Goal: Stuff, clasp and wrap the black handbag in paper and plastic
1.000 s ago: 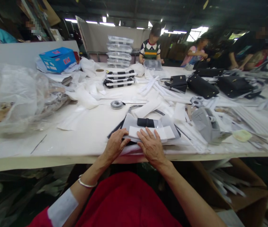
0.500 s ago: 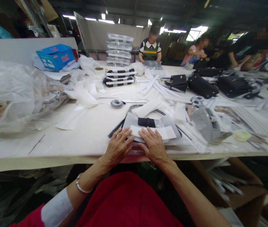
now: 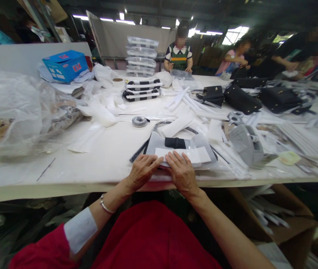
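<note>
Both hands work at the near edge of a flat bundle wrapped in a translucent sheet (image 3: pixel 157 142), which lies on the table (image 3: pixel 91 164) directly in front of the person. The right hand (image 3: pixel 181 175) is palm down, its fingers extended and set close together, their tips resting on a folded white strip (image 3: pixel 199 155) that runs along the near part of the sheet; these fingers are unclenched, pressing from above rather than grasping. The left hand (image 3: pixel 143 170) reaches in beside it, the fingers bent at the knuckles and bunched at the left end of the strip, close to the right hand. Its underside is hidden, so I cannot tell whether those fingers pinch the edge or merely press on it. Just beyond the strip, a black strap piece (image 3: pixel 175 142) sits near the middle of the bundle, and a loose white sheet (image 3: pixel 175 127) lies across the bundle's far side. A roll of grey tape (image 3: pixel 139 121) rests farther off to the left, and a grey tape dispenser (image 3: pixel 244 144) stands to the right.
</note>
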`<state>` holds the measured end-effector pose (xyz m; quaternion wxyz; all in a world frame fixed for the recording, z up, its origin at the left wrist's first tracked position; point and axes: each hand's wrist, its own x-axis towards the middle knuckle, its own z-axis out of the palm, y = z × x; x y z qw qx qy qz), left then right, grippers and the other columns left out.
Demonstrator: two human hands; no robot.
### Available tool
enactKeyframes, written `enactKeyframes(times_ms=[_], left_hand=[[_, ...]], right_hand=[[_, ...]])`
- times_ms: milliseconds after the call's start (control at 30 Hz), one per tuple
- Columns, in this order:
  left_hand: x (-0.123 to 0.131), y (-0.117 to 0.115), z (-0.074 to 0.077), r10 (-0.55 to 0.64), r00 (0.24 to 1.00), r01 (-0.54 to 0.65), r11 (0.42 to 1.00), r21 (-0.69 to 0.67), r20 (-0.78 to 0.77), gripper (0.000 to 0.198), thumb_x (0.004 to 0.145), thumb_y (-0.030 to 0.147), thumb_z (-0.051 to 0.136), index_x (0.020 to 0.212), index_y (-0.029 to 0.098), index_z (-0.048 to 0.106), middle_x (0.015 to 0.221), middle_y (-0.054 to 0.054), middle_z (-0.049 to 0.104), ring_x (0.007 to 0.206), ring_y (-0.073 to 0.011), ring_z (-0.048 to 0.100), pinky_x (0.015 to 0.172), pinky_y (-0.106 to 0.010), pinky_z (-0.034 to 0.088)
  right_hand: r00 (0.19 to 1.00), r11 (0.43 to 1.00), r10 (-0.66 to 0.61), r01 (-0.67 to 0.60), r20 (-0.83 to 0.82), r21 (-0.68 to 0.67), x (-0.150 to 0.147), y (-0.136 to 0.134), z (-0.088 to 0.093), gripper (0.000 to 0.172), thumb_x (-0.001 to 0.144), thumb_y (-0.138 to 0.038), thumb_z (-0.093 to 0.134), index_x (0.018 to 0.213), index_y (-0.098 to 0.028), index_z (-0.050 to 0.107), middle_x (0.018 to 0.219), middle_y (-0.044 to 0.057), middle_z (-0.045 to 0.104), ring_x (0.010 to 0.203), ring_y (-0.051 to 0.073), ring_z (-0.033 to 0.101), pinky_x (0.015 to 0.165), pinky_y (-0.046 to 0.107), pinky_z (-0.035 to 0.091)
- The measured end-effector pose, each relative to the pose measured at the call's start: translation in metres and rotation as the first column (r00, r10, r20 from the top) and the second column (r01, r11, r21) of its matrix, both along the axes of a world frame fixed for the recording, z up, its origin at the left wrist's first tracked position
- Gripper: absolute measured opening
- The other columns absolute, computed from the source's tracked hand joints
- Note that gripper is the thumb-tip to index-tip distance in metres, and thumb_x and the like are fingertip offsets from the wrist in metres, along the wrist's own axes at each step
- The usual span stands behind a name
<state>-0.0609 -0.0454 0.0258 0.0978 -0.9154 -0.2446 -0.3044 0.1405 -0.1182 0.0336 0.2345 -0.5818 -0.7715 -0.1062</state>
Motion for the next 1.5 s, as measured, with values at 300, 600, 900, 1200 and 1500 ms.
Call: enactKeyframes(times_ms=[300,600,900,1200,1500], left_hand=[[0.002,-0.003,0.01,-0.041,0.998,0.043,0.998,0.035,-0.051,0.033,0.094,0.012,0.05,0.124,0.022,0.06,0.123,-0.01,0.065,0.118,-0.0234,0.058,0.097,-0.039,0.048],[0.007,0.002,0.017,0.015,0.999,-0.02,0.994,-0.106,-0.047,0.035,0.09,0.012,0.054,0.124,0.022,0.057,0.111,-0.005,0.069,0.098,-0.0202,0.065,0.081,-0.035,0.046],[0.0,-0.007,0.015,-0.034,0.987,0.05,0.993,0.104,-0.156,0.038,0.096,0.008,0.045,0.132,0.017,0.052,0.125,-0.009,0.065,0.119,-0.0238,0.058,0.098,-0.038,0.043],[0.007,-0.008,0.025,0.057,0.929,0.03,0.974,0.225,-0.367,0.032,0.097,0.009,0.042,0.129,0.008,0.049,0.119,-0.014,0.063,0.113,-0.0257,0.06,0.09,-0.038,0.049],[0.011,0.0,0.03,0.02,0.959,0.033,0.982,0.183,-0.281,0.028,0.097,0.013,0.044,0.125,0.009,0.047,0.108,-0.011,0.064,0.097,-0.0219,0.062,0.082,-0.035,0.051]], right_hand=[[0.995,0.997,0.071,-0.071,0.07,0.004,0.009,0.0,-0.004,0.047,0.096,-0.024,0.052,0.142,-0.017,0.047,0.144,0.012,0.054,0.137,0.027,0.044,0.115,0.05,0.028],[0.986,0.994,0.105,-0.099,0.133,-0.056,0.015,0.009,0.014,0.043,0.095,-0.008,0.04,0.134,-0.016,0.056,0.136,0.013,0.061,0.125,0.026,0.054,0.101,0.044,0.038],[0.997,0.995,0.057,-0.06,0.048,0.079,0.011,0.007,-0.002,0.036,0.101,-0.016,0.038,0.13,-0.02,0.059,0.133,0.007,0.064,0.127,0.023,0.053,0.107,0.042,0.033],[0.997,0.996,0.061,-0.064,0.045,0.062,0.007,0.002,-0.003,0.04,0.096,-0.019,0.048,0.136,-0.014,0.053,0.14,0.01,0.058,0.134,0.026,0.047,0.115,0.046,0.027],[0.997,0.998,-0.016,0.011,0.074,0.063,-0.007,0.0,0.006,0.058,0.087,-0.034,0.065,0.138,-0.01,0.047,0.14,0.017,0.056,0.133,0.032,0.046,0.114,0.051,0.026]])
